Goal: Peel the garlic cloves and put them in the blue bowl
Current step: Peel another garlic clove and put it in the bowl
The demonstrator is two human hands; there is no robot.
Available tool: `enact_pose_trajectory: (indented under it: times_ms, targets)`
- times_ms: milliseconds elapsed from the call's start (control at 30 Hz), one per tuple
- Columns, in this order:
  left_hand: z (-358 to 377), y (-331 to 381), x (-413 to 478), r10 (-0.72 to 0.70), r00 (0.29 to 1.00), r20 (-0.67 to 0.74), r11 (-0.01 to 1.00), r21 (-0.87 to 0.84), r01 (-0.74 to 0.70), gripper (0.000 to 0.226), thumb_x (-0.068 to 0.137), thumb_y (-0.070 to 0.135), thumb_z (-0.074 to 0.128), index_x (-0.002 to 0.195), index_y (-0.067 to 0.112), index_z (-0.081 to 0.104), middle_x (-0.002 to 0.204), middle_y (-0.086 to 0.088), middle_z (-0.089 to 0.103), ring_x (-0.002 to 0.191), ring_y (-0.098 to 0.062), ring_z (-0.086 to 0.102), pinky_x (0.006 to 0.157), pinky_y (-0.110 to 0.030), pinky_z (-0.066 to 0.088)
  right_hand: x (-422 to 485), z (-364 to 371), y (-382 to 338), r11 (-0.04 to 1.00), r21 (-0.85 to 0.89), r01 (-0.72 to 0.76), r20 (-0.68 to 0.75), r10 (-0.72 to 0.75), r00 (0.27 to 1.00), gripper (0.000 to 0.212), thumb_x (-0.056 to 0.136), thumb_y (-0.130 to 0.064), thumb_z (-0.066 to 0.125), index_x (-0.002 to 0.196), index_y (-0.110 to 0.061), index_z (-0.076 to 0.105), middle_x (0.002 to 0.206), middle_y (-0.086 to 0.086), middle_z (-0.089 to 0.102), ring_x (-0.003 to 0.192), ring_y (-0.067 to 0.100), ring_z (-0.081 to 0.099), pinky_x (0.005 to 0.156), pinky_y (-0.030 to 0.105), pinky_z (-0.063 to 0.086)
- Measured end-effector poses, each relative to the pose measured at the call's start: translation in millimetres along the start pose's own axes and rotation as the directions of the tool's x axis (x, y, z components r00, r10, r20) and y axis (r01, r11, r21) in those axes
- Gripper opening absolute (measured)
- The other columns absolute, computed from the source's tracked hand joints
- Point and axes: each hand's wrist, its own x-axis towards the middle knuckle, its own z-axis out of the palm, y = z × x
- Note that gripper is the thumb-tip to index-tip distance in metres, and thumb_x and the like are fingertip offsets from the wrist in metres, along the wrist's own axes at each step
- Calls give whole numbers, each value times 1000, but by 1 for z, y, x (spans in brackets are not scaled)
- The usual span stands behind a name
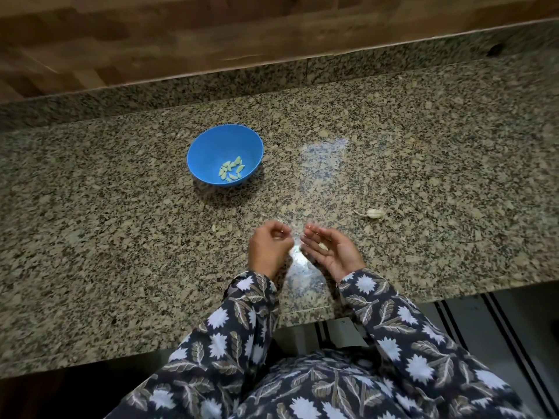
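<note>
Garlic clove (323, 246) lies in cupped right grip (331, 253); left grip (270, 248) curled, contents unclear.

Speckled granite counter (423, 152), wood-patterned wall (151, 34)

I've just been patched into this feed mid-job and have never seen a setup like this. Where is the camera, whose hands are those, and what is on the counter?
There is no machine here: a person works bare-handed. The single picture comes from a wide-angle camera worn on their head, looking forward and down, which is why the patterned sleeves enter from the bottom.

The left hand has its fingers curled; whether it pinches a bit of skin is too small to tell. The right hand is turned palm up and loosely cupped, with a small garlic clove lying in it.

On the granite counter stands the blue bowl, with a handful of peeled cloves inside. To the right of the hands lies a leftover piece of garlic bulb, apart from both hands.
</note>
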Motion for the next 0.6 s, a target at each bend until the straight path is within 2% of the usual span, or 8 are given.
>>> enact_pose_trajectory:
  times_ms: [100,167,200,267,333,400,467,600]
  targets:
    - [-4,-7,3,140,990,-14,959,251,-132,19,82,0,64,95,13,68,97,-1,69,87,-10,63,78,-19,52,0,0,1,1000,-7,19,-56,-19,998,24,94,-10,41,101,3,61,84,11,70,79,20,68,80,33,53]
    - [-5,-9,0,154,988,8,940,306,-149,25,86,-1,59,103,14,68,106,-1,68,91,-12,63,81,-20,52,0,2,2,1000,-1,12,-66,-12,998,24,94,-9,41,103,3,60,90,13,69,88,22,65,81,32,52]
    - [-4,-8,-3,185,983,-6,935,308,-174,26,87,0,58,106,15,68,109,0,67,90,-14,65,77,-18,53,-1,3,3,1000,-10,12,-67,-13,998,25,95,-10,40,106,3,59,96,14,67,92,23,64,82,32,52]
    - [2,-6,-8,277,960,-48,934,249,-257,24,88,5,59,107,16,68,107,1,68,84,-11,65,72,-17,54,-2,6,5,999,-25,28,-64,-29,998,29,97,-14,37,114,3,55,106,15,64,98,23,62,84,30,51]
    - [13,-1,-16,308,951,-23,943,139,-302,20,86,10,63,105,15,69,102,1,70,83,-5,64,76,-19,55,-3,10,8,998,-8,61,-62,-62,996,37,100,-22,31,119,3,51,116,15,60,102,23,60,90,31,49]
    - [26,3,-23,268,963,27,958,103,-269,20,84,14,67,104,14,69,100,1,70,83,-4,63,76,-14,53,-4,15,12,995,40,93,-50,-91,995,48,101,-31,25,126,4,45,126,17,54,110,24,56,98,33,43]
    - [32,2,-23,232,973,-2,967,103,-231,19,83,14,68,102,12,70,99,2,70,81,-4,62,70,-8,49,-5,18,17,992,48,118,-39,-116,992,56,100,-38,21,133,3,37,136,18,46,123,25,47,106,34,36]
    - [28,-2,-15,134,991,-19,991,12,-134,16,81,5,68,97,8,71,96,-2,70,83,-9,65,66,-8,49,-4,19,24,986,-84,141,-24,-143,989,66,96,-50,18,140,-2,30,146,14,33,134,25,33,113,38,26]
